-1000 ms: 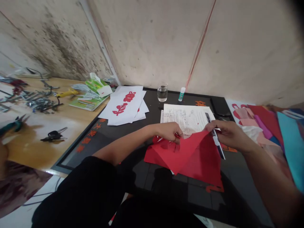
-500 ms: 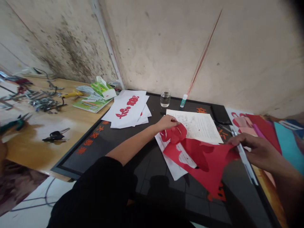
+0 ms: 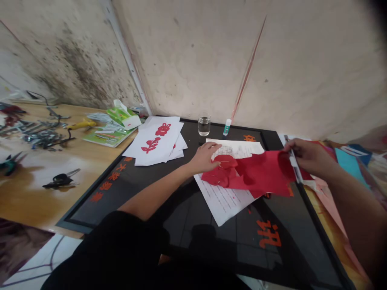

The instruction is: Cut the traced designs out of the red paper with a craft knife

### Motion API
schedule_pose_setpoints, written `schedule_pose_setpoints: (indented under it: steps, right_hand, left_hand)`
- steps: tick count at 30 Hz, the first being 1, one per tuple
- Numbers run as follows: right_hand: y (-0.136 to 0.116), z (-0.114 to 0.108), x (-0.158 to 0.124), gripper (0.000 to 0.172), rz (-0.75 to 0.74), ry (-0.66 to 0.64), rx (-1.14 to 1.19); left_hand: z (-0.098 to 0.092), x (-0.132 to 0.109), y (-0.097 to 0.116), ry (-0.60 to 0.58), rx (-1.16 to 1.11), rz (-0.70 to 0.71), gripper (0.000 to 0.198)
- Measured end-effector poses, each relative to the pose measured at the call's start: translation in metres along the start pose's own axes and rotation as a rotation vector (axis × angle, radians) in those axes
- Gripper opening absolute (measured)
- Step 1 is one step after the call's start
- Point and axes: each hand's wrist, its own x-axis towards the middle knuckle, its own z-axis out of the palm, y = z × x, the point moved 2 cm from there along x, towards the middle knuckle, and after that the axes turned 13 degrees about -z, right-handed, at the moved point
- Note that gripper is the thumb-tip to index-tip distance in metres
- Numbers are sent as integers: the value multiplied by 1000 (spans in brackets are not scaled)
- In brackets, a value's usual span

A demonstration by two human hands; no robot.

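Observation:
My left hand (image 3: 206, 158) is open at the near edge of the book, thumb and fingers apart, touching a crumpled red paper cutout (image 3: 222, 171). My right hand (image 3: 306, 156) is closed on the right end of a red paper sheet (image 3: 269, 173) with cut-out openings. A slim silver-and-white pen-like tool (image 3: 296, 167) is also in that hand; its exact kind is unclear. Under the red paper lie an open printed book (image 3: 238, 148) and a white printed page (image 3: 222, 203). The fingertips of my right hand are partly hidden.
White sheets with red cutouts (image 3: 157, 141), a glass of water (image 3: 204, 125) and a glue stick (image 3: 227, 127) stand or lie along the back of the black board (image 3: 181, 217). Scissors (image 3: 62, 179), a tissue pack (image 3: 123, 116) and metal tools are leftward. Coloured papers (image 3: 352, 163) lie right.
My left hand has gone from pinching the red cutout to lying spread beside it. My right hand has raised the red sheet's end and swung it away from me, uncovering more white page.

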Motion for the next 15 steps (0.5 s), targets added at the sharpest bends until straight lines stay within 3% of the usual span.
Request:
schedule_pose_setpoints:
  steps: [2, 4, 6, 9, 11, 13, 15]
  right_hand:
    - [-9, 3, 31, 15, 107, -122, 97]
    - [-12, 4, 60, 13, 189, -201, 135]
    - [-9, 5, 82, 12, 329, -293, 157]
    - [3, 3, 99, 3, 459, -331, 106]
    - [13, 3, 99, 9, 495, -323, 59]
    - [23, 5, 91, 18, 485, -307, 33]
    - [33, 6, 81, 24, 440, -275, 14]
  left_hand:
    - [9, -13, 8, -50, 83, 117, 102]
    - [25, -21, 12, -98, 260, 237, 117]
    - [40, -20, 12, -21, 404, 259, 108]
    - [51, -10, 5, 100, 462, 229, 60]
    - [49, -4, 0, 139, 468, 214, 36]
    - [44, -4, -3, 197, 468, 189, 34]
    - [40, -9, -1, 256, 463, 180, 46]
